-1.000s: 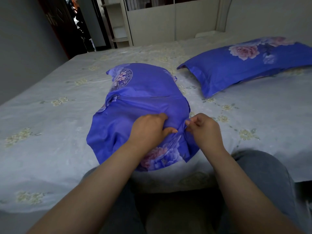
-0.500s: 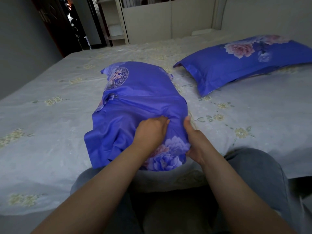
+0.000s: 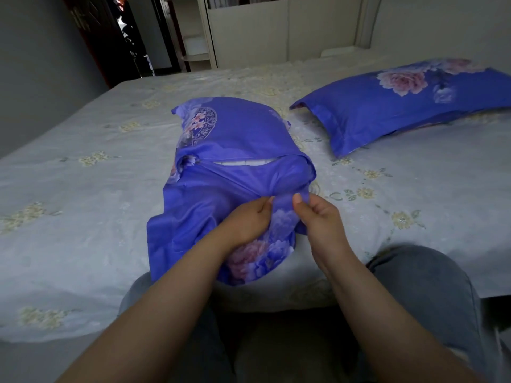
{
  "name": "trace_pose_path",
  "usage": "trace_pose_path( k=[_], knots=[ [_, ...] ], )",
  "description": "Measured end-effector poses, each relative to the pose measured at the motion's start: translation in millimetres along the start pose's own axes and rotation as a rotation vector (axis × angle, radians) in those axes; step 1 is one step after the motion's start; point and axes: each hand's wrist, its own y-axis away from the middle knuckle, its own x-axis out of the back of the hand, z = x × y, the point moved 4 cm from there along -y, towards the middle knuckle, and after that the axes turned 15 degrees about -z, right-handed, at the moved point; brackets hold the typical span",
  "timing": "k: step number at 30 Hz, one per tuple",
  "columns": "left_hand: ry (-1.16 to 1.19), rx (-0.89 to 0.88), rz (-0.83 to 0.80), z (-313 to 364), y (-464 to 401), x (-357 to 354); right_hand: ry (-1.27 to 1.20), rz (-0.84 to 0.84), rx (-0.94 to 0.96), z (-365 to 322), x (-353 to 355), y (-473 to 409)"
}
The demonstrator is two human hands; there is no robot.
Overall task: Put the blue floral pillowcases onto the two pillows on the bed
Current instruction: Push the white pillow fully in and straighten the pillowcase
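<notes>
Kneeling against the near edge of the wide bed with its pale grey sheet printed in small yellow flowers (image 3: 83,230), a person in grey trousers (image 3: 420,288) works on a blue floral pillowcase (image 3: 235,150) that lies lengthwise near the middle of that edge, one end towards them. A white pillow (image 3: 243,163) shows as a thin strip through the slit across the case's middle; the far half is plump, the near half slack and rumpled, its flowered end hanging just over the bed's near edge. The left hand (image 3: 246,222) has its fingers curled down into the loose blue cloth, gathering a fold of it. The right hand (image 3: 320,217), just beside it, pinches the same fold between thumb and forefinger, the remaining fingers curled under. The two hands nearly touch over the bunched fabric. Towards the far right corner of the bed lies a second pillow in a matching blue case with a large pink rose (image 3: 409,100), flat and fully covered, well apart from the first. Beyond the far edge stands a cream wardrobe (image 3: 276,31) and a dark doorway (image 3: 110,42)
</notes>
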Motion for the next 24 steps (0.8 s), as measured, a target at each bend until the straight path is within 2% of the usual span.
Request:
trace_pose_path(
  k=[3,5,8,12,17,20,24],
  knots=[
    [0.324,-0.108,0.004,-18.8,7.3,6.1,0.763,-0.264,0.175,-2.7,-17.3,-17.2],
    [0.391,-0.108,0.064,-31.5,8.0,10.2,1.081,-0.462,0.227,-2.4,-30.7,-21.1],
    [0.397,-0.061,0.128,-41.4,10.9,17.3,1.226,-0.687,0.177,-5.0,-36.5,-19.0],
    [0.456,0.047,0.187,-56.0,17.1,34.8,1.388,-0.812,0.124,-3.2,-45.4,-20.2],
    [0.364,0.186,0.411,-79.4,29.0,54.7,1.671,-0.829,0.13,1.5,-64.4,-27.8],
    [0.175,0.191,0.567,-74.2,41.3,64.1,1.903,-0.803,0.204,-2.2,-81.0,-35.8],
    [-0.018,0.145,0.66,-55.7,36.7,68.9,2.007,-0.84,0.121,-13.8,-96.0,-47.0]
  ],
)
